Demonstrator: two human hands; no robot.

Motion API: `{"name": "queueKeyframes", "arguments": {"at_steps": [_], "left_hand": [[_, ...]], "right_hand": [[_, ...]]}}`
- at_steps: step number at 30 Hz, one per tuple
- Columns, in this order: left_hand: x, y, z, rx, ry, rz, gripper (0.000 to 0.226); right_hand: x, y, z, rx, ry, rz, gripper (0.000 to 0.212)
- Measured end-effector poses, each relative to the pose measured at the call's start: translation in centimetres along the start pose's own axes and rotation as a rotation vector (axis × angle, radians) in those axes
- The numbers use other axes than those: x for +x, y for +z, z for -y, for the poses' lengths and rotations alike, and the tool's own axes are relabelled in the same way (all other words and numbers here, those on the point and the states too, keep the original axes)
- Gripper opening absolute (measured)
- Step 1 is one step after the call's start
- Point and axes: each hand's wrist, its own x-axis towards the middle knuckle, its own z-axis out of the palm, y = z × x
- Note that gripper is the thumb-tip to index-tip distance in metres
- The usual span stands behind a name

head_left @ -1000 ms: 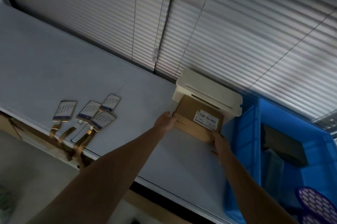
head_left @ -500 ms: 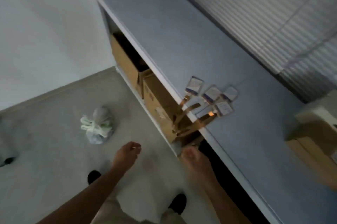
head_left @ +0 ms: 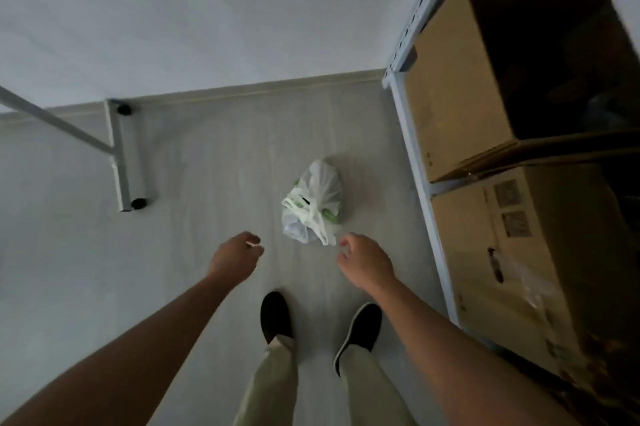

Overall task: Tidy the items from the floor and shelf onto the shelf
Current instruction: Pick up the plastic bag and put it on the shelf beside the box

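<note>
A knotted white plastic bag [head_left: 312,205] with green print lies on the pale floor, just ahead of my feet. My left hand [head_left: 233,256] hangs to the left of the bag, fingers loosely curled, holding nothing. My right hand [head_left: 364,260] hovers just below and right of the bag, its fingertips close to the bag's lower edge but apart from it, also with nothing in it. The grey metal shelf [head_left: 415,162] runs along the right side; only its post and lower level show.
Two cardboard boxes [head_left: 460,89] [head_left: 512,273] fill the shelf's lower level at right. A grey metal frame foot with black casters [head_left: 124,162] stands on the floor at left. A white wall closes off the far side. My black shoes [head_left: 275,316] stand below the bag.
Both hands left the brown box on the shelf top. My view has swung down from the shelf to the floor, and the bag now lies right in front of my hands.
</note>
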Motion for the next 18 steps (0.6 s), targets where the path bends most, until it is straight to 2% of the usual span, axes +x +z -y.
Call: {"name": "queueKeyframes", "arguments": {"at_steps": [3, 7, 9, 10, 13, 14, 18], "left_hand": [[10.3, 4.8, 1.8, -0.110, -0.018, 0.011, 0.028], [22.3, 12.9, 5.0, -0.391, -0.124, 0.064, 0.037], [26.6, 16.4, 6.5, -0.515, -0.216, 0.079, 0.045], [28.1, 17.9, 7.2, -0.545, -0.252, 0.088, 0.050], [30.5, 20.3, 8.7, -0.416, -0.208, 0.075, 0.068], [30.5, 20.4, 8.7, -0.328, -0.169, 0.061, 0.076], [28.1, 18.5, 6.3, -0.111, 0.016, 0.034, 0.113]], "right_hand": [[11.2, 4.6, 0.9, -0.071, -0.074, -0.033, 0.052], [25.1, 12.0, 0.2, -0.167, -0.066, -0.066, 0.113], [30.4, 14.9, -0.3, -0.195, -0.024, -0.042, 0.126], [32.4, 16.3, -0.7, -0.211, -0.014, -0.045, 0.119], [35.5, 18.6, -2.0, -0.047, -0.048, -0.139, 0.058], [35.6, 18.4, -2.3, 0.028, -0.056, -0.173, 0.045], [31.9, 13.9, -1.9, 0.111, -0.116, -0.232, 0.023]]}}
